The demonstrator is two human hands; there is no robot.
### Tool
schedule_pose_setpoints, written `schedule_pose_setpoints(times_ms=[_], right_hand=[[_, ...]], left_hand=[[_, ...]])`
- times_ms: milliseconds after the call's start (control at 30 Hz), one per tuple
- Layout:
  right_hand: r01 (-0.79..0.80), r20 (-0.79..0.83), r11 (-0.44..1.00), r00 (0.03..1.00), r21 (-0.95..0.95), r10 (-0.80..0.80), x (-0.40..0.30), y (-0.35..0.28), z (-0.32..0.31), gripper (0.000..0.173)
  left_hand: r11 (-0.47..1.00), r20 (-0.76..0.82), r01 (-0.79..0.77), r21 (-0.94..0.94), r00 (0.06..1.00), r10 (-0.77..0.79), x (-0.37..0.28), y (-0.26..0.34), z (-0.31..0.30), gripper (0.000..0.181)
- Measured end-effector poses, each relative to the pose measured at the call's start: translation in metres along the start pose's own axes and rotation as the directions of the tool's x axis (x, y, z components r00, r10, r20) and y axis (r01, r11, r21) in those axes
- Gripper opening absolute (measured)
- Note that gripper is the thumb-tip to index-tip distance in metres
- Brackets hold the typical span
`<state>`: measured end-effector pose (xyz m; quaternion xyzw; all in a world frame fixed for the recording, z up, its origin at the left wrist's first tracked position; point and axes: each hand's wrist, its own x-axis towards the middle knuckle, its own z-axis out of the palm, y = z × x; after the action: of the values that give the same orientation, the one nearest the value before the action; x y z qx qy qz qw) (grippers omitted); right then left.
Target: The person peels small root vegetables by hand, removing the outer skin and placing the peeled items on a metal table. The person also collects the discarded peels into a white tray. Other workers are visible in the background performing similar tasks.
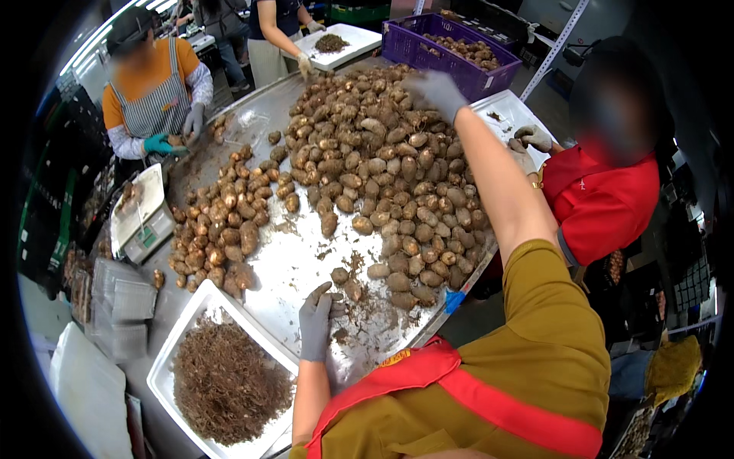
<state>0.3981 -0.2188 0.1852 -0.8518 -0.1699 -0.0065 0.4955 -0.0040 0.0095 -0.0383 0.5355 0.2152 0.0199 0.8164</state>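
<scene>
My left hand (319, 321), in a grey glove, rests low over the metal table (275, 287) with its fingers apart, beside two loose taro corms (339, 276). Nothing shows in its grasp. My right hand (433, 94), also grey-gloved, is stretched far out over the back right of a large heap of hairy brown taro corms (373, 155); it is blurred, and whether it holds anything cannot be told. A smaller pile of cleaner corms (223, 224) lies to the left. Brown fibre scraps (355, 264) are scattered between the heap and my left hand.
A white foam tray (166, 367) of brown fibres stands at the lower left, near clear plastic containers (123, 292) and a digital scale (143, 229). A purple crate (395, 51) of corms stands behind. Gloved co-workers stand left, behind and right; another white tray (493, 106) lies right.
</scene>
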Motion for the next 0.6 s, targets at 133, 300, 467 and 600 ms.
schedule_pose_setpoints(times_ms=[133, 300, 467, 600], right_hand=[[-0.245, 0.231, 0.97, 0.943, -0.008, 0.24, -0.089, 0.046, 0.083, 0.041], [-0.288, 0.23, 0.952, 0.924, -0.103, 0.304, -0.167, 0.097, 0.122, 0.041], [-0.128, 0.343, 0.937, 0.907, -0.326, 0.243, -0.182, 0.114, 0.133, 0.038], [-0.118, 0.405, 0.962, 0.889, -0.247, 0.213, -0.172, 0.084, 0.154, 0.039]], left_hand=[[0.994, -0.074, 0.055, 0.098, 0.996, -0.048, 0.002, 0.008, 0.006, 0.025], [0.982, 0.017, 0.03, 0.188, 0.999, -0.034, 0.019, 0.028, 0.024, 0.034], [0.997, 0.063, 0.033, 0.066, 0.997, -0.038, 0.047, 0.009, 0.011, 0.036], [0.992, 0.037, 0.009, 0.129, 0.999, -0.014, 0.057, -0.013, -0.004, 0.039]])
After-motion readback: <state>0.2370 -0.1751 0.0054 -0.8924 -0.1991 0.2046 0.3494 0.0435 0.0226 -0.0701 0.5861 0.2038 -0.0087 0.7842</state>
